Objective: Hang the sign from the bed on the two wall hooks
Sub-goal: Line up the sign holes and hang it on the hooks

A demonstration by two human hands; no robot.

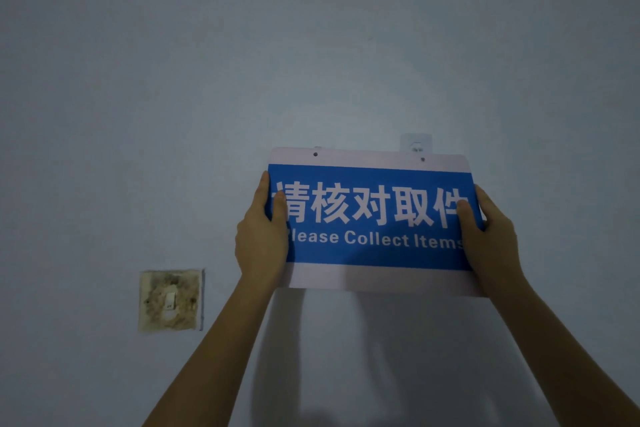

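The sign (372,218) is a white board with a blue panel reading "Please Collect Items", held flat against the wall. My left hand (261,236) grips its left edge and my right hand (490,239) grips its right edge. Two small holes sit near the sign's top edge. A clear adhesive wall hook (416,143) shows just above the right hole, partly covered by the sign. Only a sliver of something shows above the left hole; the second hook is otherwise hidden behind the board.
A stained, discoloured wall switch (170,300) is mounted lower left of the sign. The pale blue-grey wall (311,45) fills the view. The sign and my arms cast a shadow below.
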